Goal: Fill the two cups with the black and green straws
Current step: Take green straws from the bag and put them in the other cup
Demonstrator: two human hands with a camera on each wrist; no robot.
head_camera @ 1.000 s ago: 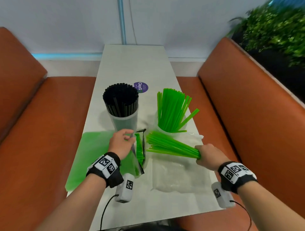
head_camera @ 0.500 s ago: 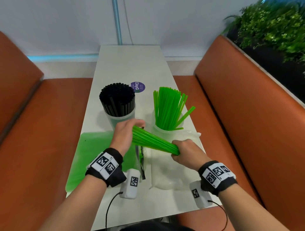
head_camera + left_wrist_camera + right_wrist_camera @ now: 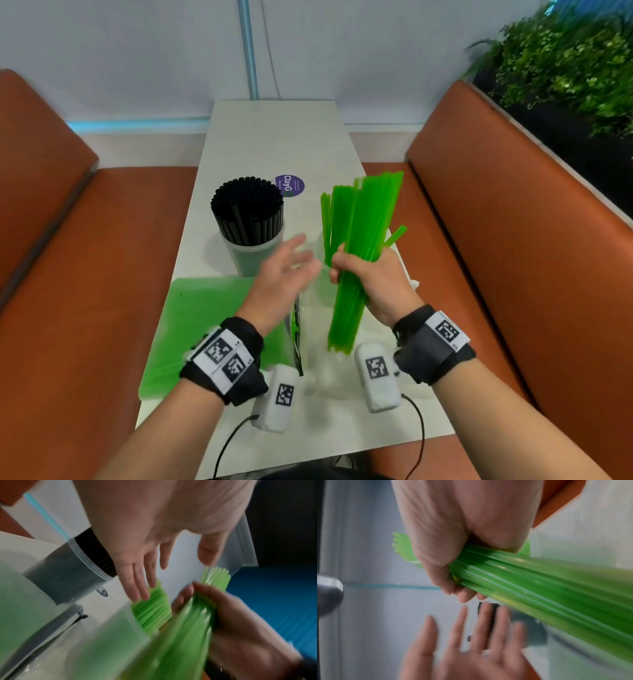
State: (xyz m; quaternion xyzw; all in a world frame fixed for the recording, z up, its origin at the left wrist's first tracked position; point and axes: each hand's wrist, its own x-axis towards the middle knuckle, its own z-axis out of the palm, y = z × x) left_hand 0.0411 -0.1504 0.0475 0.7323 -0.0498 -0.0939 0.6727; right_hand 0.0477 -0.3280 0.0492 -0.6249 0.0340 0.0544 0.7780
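Note:
My right hand (image 3: 368, 275) grips a thick bundle of green straws (image 3: 359, 246) upright, just in front of the clear cup of green straws (image 3: 327, 219). In the right wrist view the fingers (image 3: 465, 595) curl round the bundle (image 3: 539, 582). My left hand (image 3: 286, 270) hovers flat with straight fingers between the two cups and holds nothing; its fingers (image 3: 137, 582) reach toward the green straws in the cup (image 3: 152, 609). The clear cup packed with black straws (image 3: 248, 212) stands to the left on the white table (image 3: 274, 137).
An empty green bag (image 3: 205, 329) lies at the near left, with a clear plastic bag (image 3: 329, 370) under my right forearm. A purple sticker (image 3: 289, 185) marks the table behind the cups. Orange benches (image 3: 496, 240) flank the narrow table; plants (image 3: 565, 61) stand at the far right.
My right hand has swung the green bundle from lying flat over the table to upright by the green cup. My left hand has let go of the bundle's tips and spread flat.

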